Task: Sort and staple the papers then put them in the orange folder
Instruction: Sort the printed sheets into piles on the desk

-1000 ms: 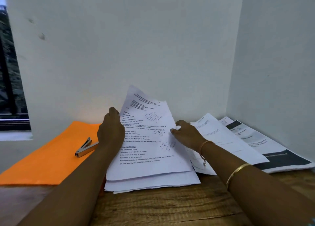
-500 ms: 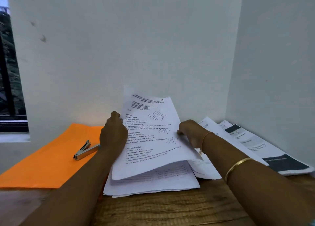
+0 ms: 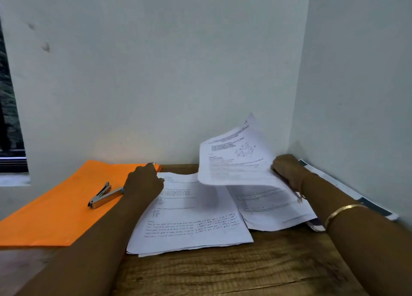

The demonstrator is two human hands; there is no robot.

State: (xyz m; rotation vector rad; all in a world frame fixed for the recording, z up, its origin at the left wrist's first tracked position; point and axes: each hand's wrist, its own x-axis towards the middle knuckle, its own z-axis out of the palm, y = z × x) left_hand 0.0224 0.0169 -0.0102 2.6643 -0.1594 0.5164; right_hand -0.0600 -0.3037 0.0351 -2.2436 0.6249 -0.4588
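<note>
- My right hand at 3 o'clock: grip pinches a printed sheet, held off the right paper pile.
- My left hand rests on the centre paper stack; its grip I cannot tell.
- The orange folder lies at 9 o'clock on the desk, stapler on it.

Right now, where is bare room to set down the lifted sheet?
Bare wood runs along the near edge, before both piles. The folder is free nearer than the stapler. A narrow strip shows at the wall behind the middle pile. Crowded: right corner, sheet over right pile and booklets.
</note>
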